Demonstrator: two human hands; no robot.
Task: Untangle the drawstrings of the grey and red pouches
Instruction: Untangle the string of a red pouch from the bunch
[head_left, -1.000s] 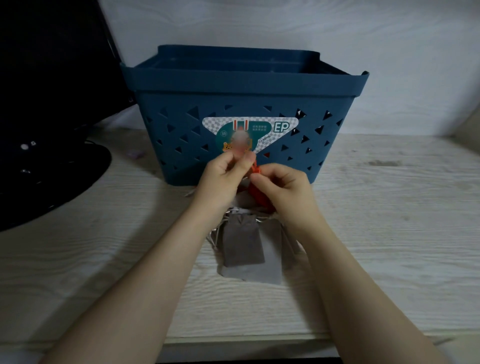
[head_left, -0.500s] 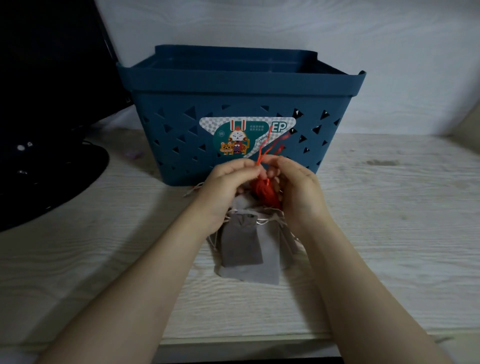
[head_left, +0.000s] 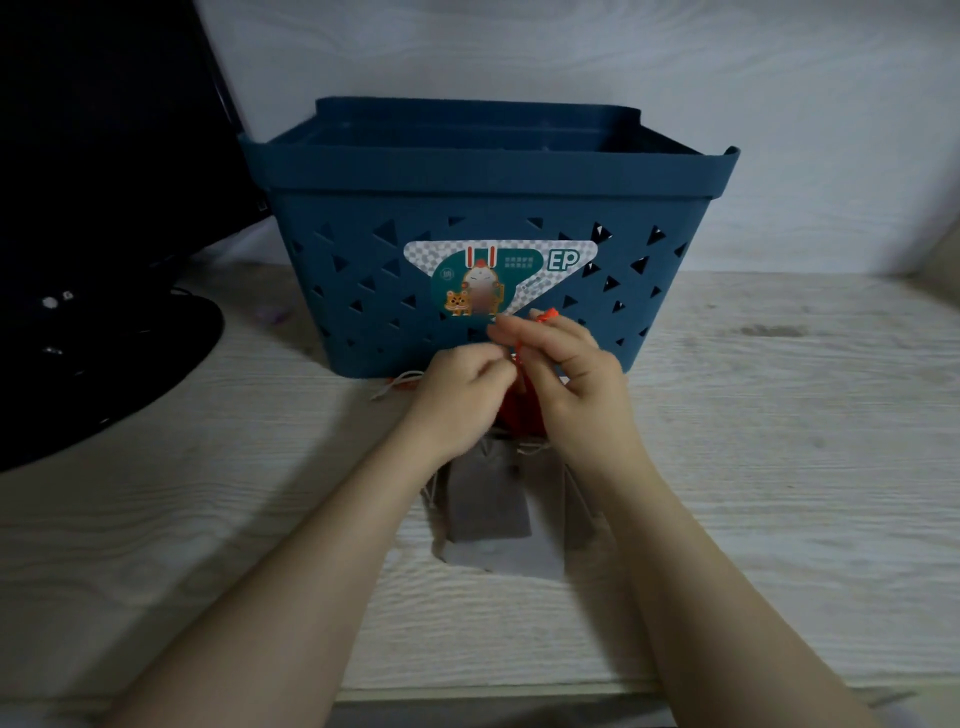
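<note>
Grey pouches (head_left: 491, 501) lie flat on the table (head_left: 779, 467) nearest me; the red pouch (head_left: 519, 415) sits just beyond, between my hands. Risk: pulling hard could tighten the knot. My left hand (head_left: 460, 395) and right hand (head_left: 571, 374) both pinch the red drawstring (head_left: 546, 315), fingers curled, before the basket (head_left: 467, 171).

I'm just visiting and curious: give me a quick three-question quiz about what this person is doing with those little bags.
1. True or false: the right hand pinches a red drawstring.
2. Where do the flat grey fabric pouches lie? A) inside the blue plastic basket B) on the pale wooden tabletop in front of the basket C) on the black monitor base
3. Fill in: the small red pouch sits between the left hand and the ____ hand.

Key: 1 true; 2 B; 3 right.
</note>
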